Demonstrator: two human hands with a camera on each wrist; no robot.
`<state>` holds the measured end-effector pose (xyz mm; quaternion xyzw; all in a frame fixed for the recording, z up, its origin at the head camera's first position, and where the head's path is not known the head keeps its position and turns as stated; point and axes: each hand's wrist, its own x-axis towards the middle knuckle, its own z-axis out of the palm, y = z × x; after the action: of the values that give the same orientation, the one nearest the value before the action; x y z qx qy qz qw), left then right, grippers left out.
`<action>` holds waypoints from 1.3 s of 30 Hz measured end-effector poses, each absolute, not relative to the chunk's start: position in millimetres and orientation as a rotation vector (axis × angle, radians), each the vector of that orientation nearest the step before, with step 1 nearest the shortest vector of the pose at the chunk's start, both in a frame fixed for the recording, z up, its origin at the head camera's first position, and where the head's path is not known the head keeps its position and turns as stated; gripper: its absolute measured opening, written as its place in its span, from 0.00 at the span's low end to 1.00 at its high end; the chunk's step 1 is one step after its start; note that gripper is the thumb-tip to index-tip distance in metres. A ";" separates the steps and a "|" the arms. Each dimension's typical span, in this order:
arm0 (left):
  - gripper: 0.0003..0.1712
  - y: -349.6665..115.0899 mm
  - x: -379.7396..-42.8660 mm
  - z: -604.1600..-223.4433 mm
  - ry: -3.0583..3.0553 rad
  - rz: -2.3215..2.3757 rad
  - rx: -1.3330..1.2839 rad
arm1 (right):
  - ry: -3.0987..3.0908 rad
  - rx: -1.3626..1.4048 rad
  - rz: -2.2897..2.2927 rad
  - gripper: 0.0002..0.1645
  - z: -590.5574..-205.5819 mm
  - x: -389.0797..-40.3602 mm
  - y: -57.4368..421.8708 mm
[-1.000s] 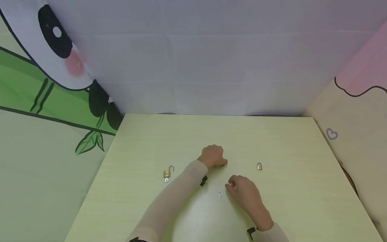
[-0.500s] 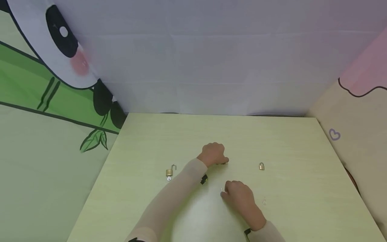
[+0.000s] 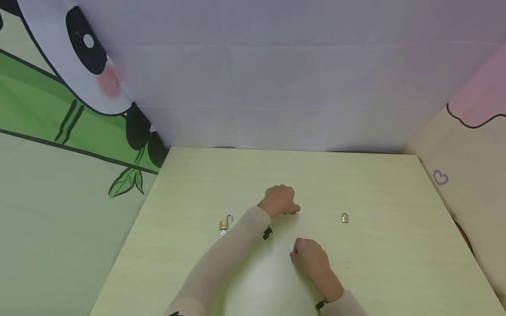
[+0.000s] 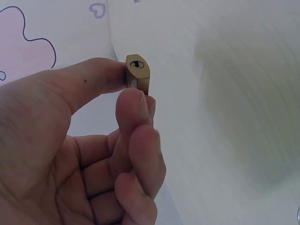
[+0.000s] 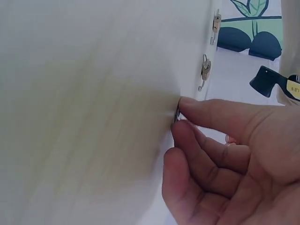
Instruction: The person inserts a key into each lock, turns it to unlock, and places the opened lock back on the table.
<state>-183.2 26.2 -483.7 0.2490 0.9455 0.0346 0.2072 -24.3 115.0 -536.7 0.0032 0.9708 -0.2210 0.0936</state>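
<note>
My left hand (image 3: 279, 200) is over the middle of the table, pinching a small brass padlock (image 4: 138, 67) between thumb and fingertips. Its keyhole faces the wrist camera; the fingers hide most of the body. Nearer the front, my right hand (image 3: 314, 263) pinches a small silvery key (image 5: 176, 114) close to the tabletop, with only a thin part showing. Left of the left sleeve lies an open brass padlock (image 3: 223, 224) with a key in its bottom, partly behind the sleeve. In the right wrist view, another padlock with a key (image 5: 206, 70) lies nearer than that one.
A closed brass padlock (image 3: 345, 218) lies on the pale wooden table (image 3: 379, 188), right of both hands. A faint small key-like piece (image 3: 348, 264) lies right of the right hand. Printed cloth walls (image 3: 276, 87) enclose the table's back and sides.
My right hand has moved left and down to the key lying on the table and now pinches it. The left hand stays nearly in place. The whole view has shifted slightly.
</note>
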 end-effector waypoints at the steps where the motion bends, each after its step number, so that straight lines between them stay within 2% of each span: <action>1: 0.22 25.9 -183.5 -483.3 2.633 0.105 0.692 | 2.887 0.001 -0.656 0.14 -536.3 -24.5 114.5; 8: 0.22 24.0 -185.6 -482.0 2.641 0.109 0.680 | 2.894 -0.080 -0.733 0.14 -535.7 -27.9 115.7; 14: 0.23 24.1 -184.4 -478.6 2.634 0.093 0.682 | 2.788 -0.056 -0.992 0.13 -540.3 -25.9 122.3; 19: 0.23 23.2 -183.7 -476.2 2.642 0.093 0.678 | 2.718 -0.057 -1.239 0.09 -545.2 -24.0 127.2; 25: 0.23 21.6 -182.8 -475.6 2.642 0.101 0.693 | 2.481 0.140 -1.635 0.01 -550.7 -27.0 131.4; 31: 0.23 22.0 -182.8 -475.2 2.637 0.091 0.694 | 2.373 0.377 -1.907 0.03 -547.8 -30.8 134.0; 39: 0.22 24.8 -181.1 -474.0 2.621 0.078 0.684 | 2.299 0.441 -2.021 0.07 -544.8 -40.2 137.6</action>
<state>-181.1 24.8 -474.0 0.2465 0.9447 0.0281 0.2144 -40.2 137.6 -544.8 0.1424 0.7432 -0.6533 0.0244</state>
